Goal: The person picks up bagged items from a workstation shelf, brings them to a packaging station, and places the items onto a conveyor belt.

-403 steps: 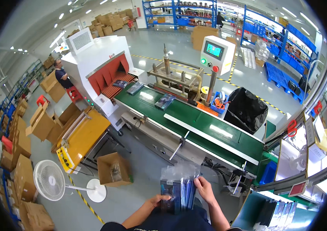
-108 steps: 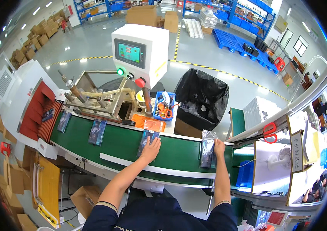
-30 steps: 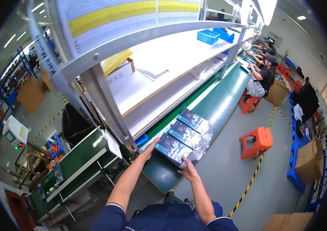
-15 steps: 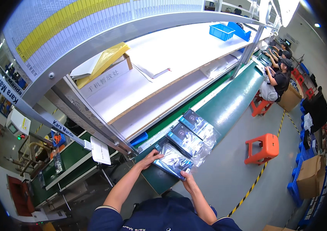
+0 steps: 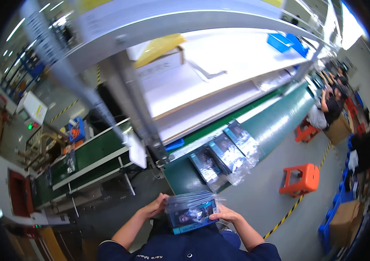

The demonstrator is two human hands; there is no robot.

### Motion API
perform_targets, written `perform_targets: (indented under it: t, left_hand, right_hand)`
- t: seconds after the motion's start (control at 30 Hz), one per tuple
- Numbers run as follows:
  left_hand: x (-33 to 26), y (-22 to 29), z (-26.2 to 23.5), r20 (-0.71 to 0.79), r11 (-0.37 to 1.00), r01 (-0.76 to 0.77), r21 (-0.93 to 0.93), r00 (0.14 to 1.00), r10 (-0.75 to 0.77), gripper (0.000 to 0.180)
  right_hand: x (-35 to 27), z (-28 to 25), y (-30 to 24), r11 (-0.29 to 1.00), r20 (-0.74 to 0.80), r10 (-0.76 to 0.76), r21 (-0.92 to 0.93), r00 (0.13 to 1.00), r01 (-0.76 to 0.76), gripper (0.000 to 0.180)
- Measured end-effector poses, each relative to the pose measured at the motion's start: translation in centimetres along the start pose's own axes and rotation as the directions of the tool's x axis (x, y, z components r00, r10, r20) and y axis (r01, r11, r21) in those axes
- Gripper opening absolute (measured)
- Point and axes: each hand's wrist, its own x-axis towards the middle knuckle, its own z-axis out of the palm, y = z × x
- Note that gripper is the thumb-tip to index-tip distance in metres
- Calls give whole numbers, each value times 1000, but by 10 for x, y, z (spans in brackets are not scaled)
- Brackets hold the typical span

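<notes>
left hand point(image 5: 154, 205) and right hand point(image 5: 227, 213) close to torso point(image 5: 189, 249), fingers point(image 5: 215, 216) curled in a grip, bare forearms point(image 5: 130, 227) angled inward

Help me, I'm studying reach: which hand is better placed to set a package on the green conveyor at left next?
Probably the left hand: it holds the package bundle on the side nearer the conveyor, while the right hand holds the far side.

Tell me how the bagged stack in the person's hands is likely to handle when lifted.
The bagged stack may slide apart, as its layers are wrapped in shiny film. The film likely flops where it juts out loose and wrinkled at the top. The printed body is probably stiffer, since it looks flat and straight-edged.
</notes>
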Motion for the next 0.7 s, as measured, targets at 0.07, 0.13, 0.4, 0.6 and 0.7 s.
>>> perform_targets:
  t: [0.07,0.13,0.4,0.6,0.7]
  left_hand:
    - [-36,3,-3,-55,984,121,127,992,-115,56]
    - [-68,3,-3,31,901,26,434,999,-44,60]
    - [-177,-77,-46,-14,804,-327,497,923,385,111]
    - [-257,-151,-71,-185,818,-574,45,800,571,115]
    - [-274,-211,-87,-345,719,-673,-175,726,595,103]
  right_hand:
    - [19,20,-35,962,239,50,-272,970,17,74]
    - [58,34,-43,912,408,120,-405,905,62,77]
    - [164,223,-118,654,658,401,-693,638,303,68]
    - [223,343,-94,198,643,154,-764,750,614,99]
    - [224,410,-116,501,618,-406,-466,674,729,81]
